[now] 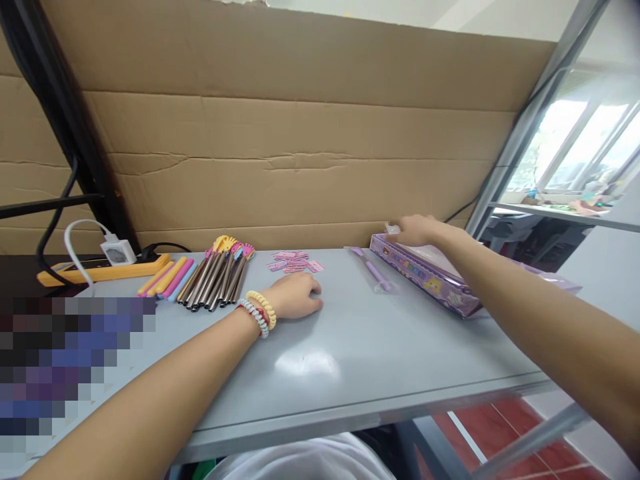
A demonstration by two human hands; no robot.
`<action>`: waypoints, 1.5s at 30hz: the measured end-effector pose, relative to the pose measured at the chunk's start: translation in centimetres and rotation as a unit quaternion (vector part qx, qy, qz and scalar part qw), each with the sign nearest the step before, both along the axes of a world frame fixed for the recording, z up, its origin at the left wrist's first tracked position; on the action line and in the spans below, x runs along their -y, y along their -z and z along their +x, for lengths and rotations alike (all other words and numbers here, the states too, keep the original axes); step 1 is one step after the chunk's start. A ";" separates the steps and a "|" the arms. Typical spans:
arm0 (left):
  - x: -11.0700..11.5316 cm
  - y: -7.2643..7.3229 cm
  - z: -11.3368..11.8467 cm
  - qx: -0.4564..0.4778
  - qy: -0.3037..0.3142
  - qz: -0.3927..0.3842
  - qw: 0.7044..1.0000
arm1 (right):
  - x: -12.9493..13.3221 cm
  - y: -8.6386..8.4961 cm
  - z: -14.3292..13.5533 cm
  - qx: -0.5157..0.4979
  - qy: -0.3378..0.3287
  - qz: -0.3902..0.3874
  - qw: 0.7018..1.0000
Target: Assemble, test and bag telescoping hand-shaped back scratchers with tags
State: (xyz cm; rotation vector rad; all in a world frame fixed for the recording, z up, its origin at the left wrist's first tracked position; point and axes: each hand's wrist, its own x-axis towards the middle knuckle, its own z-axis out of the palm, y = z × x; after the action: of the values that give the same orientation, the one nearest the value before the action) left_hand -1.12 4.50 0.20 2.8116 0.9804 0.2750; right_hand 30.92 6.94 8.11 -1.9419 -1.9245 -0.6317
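Observation:
My left hand (295, 297) rests palm down on the grey table (340, 340), fingers loosely bent with a gap to the thumb, holding nothing. Just beyond it lie several small pink printed labels (293, 261). To its left is a bundle of metallic-barrelled pens (215, 280) with yellow and pink tops. My right hand (414, 230) is over the far end of a purple printed box (425, 277). Its fingertips are blurred and closed on a piece of clear plastic (393, 229). Left of the box, a purple pen (373, 270) lies in a clear sleeve.
Pink, yellow and blue sticks (170, 277) lie left of the pens. Behind them are a yellow power strip (145, 268) and a white plug (119, 251). A cardboard panel (300, 133) closes off the table's back. Metal frame posts stand at both sides.

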 end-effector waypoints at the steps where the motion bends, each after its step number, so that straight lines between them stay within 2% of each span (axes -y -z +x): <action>1: 0.0 -0.2 -0.1 -0.009 0.002 -0.008 1.000 | 0.5 -0.2 -2.2 -0.003 -0.018 -0.032 0.999; 4: 0.2 -0.9 -0.7 -0.039 0.012 -0.024 0.999 | 3.0 0.0 -9.6 -0.017 -0.134 -0.139 0.981; 6: 0.7 -1.1 -1.3 -0.055 0.032 -0.040 0.997 | 4.8 1.0 -14.1 0.002 -0.180 -0.190 0.965; 7: 1.0 -1.1 -1.7 -0.056 0.048 -0.048 0.996 | 5.5 1.6 -15.8 0.021 -0.207 -0.214 0.954; 9: 1.6 -0.7 -2.4 -0.042 0.083 -0.046 0.995 | 6.5 3.2 -17.6 0.036 -0.281 -0.199 0.938; 13: 2.7 0.0 -3.4 -0.028 0.087 0.013 0.996 | 6.1 6.5 -16.7 -0.006 -0.396 -0.112 0.911; 16: 3.2 -0.2 -3.8 -0.062 0.064 0.002 0.996 | 4.9 8.1 -15.3 -0.061 -0.409 -0.116 0.903; 19: 3.5 -0.7 -4.1 -0.068 0.052 -0.006 0.996 | 4.1 8.7 -15.1 -0.084 -0.396 -0.155 0.901; 24: 3.4 -0.7 -4.3 -0.082 0.046 -0.004 0.996 | 4.4 8.2 -15.7 -0.072 -0.387 -0.236 0.889; 38: 3.6 -1.1 -4.2 -0.099 0.053 0.002 0.994 | 4.4 7.7 -15.5 -0.069 -0.369 -0.285 0.882; 41: 3.5 -1.0 -4.3 -0.098 0.049 0.007 0.994 | 4.5 7.3 -15.4 -0.054 -0.357 -0.278 0.890; 45: 3.4 -0.9 -4.4 -0.103 0.048 0.014 0.993 | 4.2 6.3 -14.4 -0.048 -0.310 -0.210 0.926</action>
State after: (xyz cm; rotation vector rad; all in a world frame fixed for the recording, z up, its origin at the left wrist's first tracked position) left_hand -5.50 1.11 1.11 2.9478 0.8803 -0.0124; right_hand 16.51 2.70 1.81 -1.3747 -2.5713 0.0621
